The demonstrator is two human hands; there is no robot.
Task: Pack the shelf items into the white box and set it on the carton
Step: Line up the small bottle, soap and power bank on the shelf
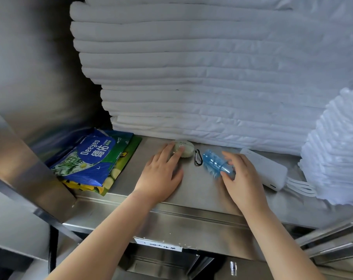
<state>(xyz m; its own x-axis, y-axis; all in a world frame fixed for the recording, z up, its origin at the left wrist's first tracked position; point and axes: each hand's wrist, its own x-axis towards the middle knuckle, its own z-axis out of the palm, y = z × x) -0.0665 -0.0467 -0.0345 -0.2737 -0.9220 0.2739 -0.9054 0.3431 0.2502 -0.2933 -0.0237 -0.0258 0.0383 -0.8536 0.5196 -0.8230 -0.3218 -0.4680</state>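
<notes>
Steel shelf (202, 190), viewed from above. Left hand (161, 174) flat, fingers spread, fingertips resting on pale green oval case (184, 149); not closed around it. Black carabiner (198, 157) just right of case. Right hand (242, 178) curled around lower end of blue translucent bottle (214, 161) lying on its side. White power bank (266, 170) with cables, right of hand. Wipes packets (90, 158) stacked at shelf left. Folded white linen (191, 77) stacked behind. White box, carton not visible.
</notes>
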